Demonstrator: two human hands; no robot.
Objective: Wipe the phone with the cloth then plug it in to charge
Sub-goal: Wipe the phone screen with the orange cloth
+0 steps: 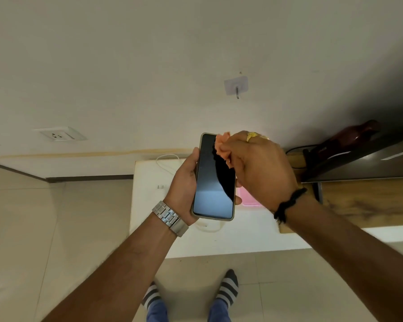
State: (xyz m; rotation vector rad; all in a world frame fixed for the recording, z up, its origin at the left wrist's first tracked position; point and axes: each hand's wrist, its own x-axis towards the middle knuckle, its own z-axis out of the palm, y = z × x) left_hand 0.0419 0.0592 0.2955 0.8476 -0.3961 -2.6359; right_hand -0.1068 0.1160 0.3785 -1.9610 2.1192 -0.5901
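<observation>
My left hand (184,184) grips a phone (209,182) with a dark screen and a beige case, held upright above a low white table. My right hand (261,168) is closed on a bunched orange cloth (221,147) that presses against the upper right of the screen. A white charging cable (166,162) lies in loops on the table behind the phone, and its white plug (160,187) rests on the table to the left of my left hand. A white wall socket (58,135) sits on the wall at the far left.
The white table (147,205) stands against the wall. A pink item (248,198) lies under my right hand. At the right is a wooden unit (370,205) with a dark screen (363,161) and a maroon bottle (354,133). A hook (236,88) hangs on the wall.
</observation>
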